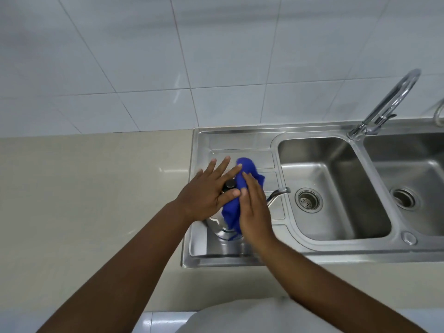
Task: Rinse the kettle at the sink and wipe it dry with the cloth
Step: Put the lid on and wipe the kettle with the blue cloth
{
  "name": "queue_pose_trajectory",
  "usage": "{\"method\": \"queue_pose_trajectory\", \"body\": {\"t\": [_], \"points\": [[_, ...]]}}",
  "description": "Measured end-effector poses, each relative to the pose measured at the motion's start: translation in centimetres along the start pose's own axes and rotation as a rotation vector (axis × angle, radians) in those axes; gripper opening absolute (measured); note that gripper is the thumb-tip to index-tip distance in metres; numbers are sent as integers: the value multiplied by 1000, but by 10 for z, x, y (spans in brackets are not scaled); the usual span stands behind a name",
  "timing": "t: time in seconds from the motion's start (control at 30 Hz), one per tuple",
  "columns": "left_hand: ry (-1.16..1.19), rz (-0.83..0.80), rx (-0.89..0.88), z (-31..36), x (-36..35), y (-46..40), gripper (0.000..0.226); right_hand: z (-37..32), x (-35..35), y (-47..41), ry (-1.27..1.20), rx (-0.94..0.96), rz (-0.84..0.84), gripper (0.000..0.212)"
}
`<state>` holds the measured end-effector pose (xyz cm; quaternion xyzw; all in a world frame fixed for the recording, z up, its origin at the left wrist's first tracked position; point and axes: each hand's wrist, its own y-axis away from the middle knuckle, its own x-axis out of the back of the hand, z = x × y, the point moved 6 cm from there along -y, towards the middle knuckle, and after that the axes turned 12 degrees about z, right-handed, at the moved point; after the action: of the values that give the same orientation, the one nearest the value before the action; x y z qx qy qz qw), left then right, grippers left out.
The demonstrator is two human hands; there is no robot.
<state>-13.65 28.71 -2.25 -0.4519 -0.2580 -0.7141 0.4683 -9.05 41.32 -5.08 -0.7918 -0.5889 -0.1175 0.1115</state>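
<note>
Two hands are busy on the kettle (217,225), which stands on the flat draining part of the sink (199,246), under both palms. To the left of the hands is only a bare beige counter (84,200). The left hand (207,194) lies flat and open on top of the kettle, fingers spread, beside the black lid knob (229,185); I think it keeps the kettle from sliding. Next to it, the right hand (253,210) is open too and presses the blue cloth (242,181) against the kettle's side to rub it dry. The spout (278,193) pokes out just right of that hand, toward the first sink bowl (336,188). Further right stand the tap (389,102) and a second bowl (413,179). No water runs. Nothing blocks the hands, though they hide most of the kettle.
</note>
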Motion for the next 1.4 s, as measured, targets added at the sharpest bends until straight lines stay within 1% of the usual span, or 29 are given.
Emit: {"method": "queue_pose_trajectory", "body": {"t": [0.07, 0.13, 0.2, 0.23, 0.3, 0.37, 0.43, 0.47, 0.5, 0.57, 0.6, 0.67, 0.73, 0.77, 0.83, 0.9, 0.97, 1.03, 1.1, 1.2, 1.27, 1.33, 1.4], "points": [[-58, 62, -91, 3, 2, -2, 65, -5, 2, -25, -38, -38, -41, 36], [-28, 92, -140, 4, 3, -5, 64, -5, 1, -38, -71, -92, -94, 30], [57, 81, -120, 2, 0, -6, 65, -5, -1, -39, -98, -102, -113, 27], [87, 76, -100, 1, -2, -6, 66, -4, -1, -36, -100, -85, -90, 28], [113, 80, -55, -2, -5, -7, 69, 3, -1, -17, -58, -29, 9, 37], [134, 92, -2, -3, -5, -8, 71, 9, -4, 16, 36, 60, 77, 51], [144, 107, 61, 0, -7, -8, 74, 14, -9, 46, 109, 153, 66, 61], [144, 113, 92, 1, -9, -7, 76, 16, -9, 49, 108, 175, 56, 63], [150, 120, 121, 2, -11, -5, 76, 17, -7, 42, 76, 165, 55, 61], [139, 141, 144, 3, -12, -2, 72, 15, 0, 12, -13, 71, 66, 51], [84, 166, 116, 3, -9, -1, 70, 13, 3, -6, -56, 17, 65, 45], [-27, 217, 28, 6, -5, -3, 65, 7, 3, -34, -119, -68, 2, 36], [19, 229, 22, 7, -4, -5, 65, 5, -2, -46, -149, -102, -51, 34], [70, 228, 43, 8, -5, -5, 67, 6, -3, -46, -156, -109, -53, 37], [111, 236, 75, 7, -9, -5, 69, 10, -3, -35, -129, -83, 6, 44], [111, 244, 93, 4, -11, -4, 69, 16, -4, -6, -18, 22, 85, 51], [122, 254, 108, 3, -12, -5, 68, 23, -9, 28, 90, 133, 114, 60], [128, 279, 129, 4, -13, -5, 68, 30, -14, 42, 113, 150, 116, 69], [142, 305, 154, 6, -15, -5, 69, 29, -14, 32, 93, 144, 109, 70], [168, 312, 175, 4, -15, -6, 68, 18, -12, 16, 129, 262, 103, 69], [176, 316, 168, 4, -16, -7, 68, 23, -12, 15, 160, 326, 95, 69], [167, 322, 158, 3, -16, -7, 68, 39, -11, 20, 184, 319, 68, 73], [151, 323, 145, 2, -15, -8, 69, 61, -11, 29, 169, 207, 17, 80]]}}
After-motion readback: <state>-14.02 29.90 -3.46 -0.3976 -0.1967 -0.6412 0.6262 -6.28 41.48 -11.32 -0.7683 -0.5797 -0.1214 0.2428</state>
